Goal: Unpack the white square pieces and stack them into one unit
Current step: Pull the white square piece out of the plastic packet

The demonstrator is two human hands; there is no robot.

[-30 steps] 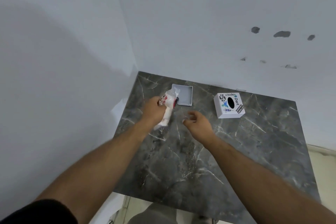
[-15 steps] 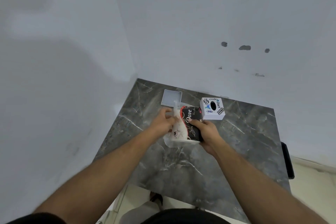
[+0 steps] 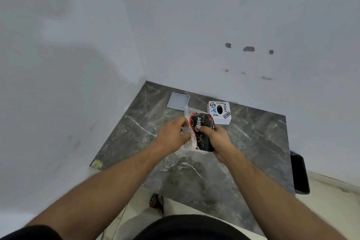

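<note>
I hold a plastic packet [image 3: 201, 130], clear and white with a black and red printed face, above the middle of the dark marble table [image 3: 253, 142]. My right hand [image 3: 215, 138] grips its right side with the thumb on the print. My left hand [image 3: 174, 135] pinches the clear plastic at its left edge. What is inside the packet is hidden. A shallow white square tray piece [image 3: 178, 101] lies flat at the table's back, to the left. A white cube-shaped box [image 3: 219, 112] with stickers and a black oval stands behind my right hand.
The table sits in a corner between two pale walls [image 3: 78, 64]. A black object [image 3: 299, 173] stands beside the table's right edge. My foot in a sandal [image 3: 156, 201] shows on the floor below the front edge.
One second ago only my left hand held the packet, near the tray piece. My right hand has since taken hold of its right side, and the packet now sits nearer me.
</note>
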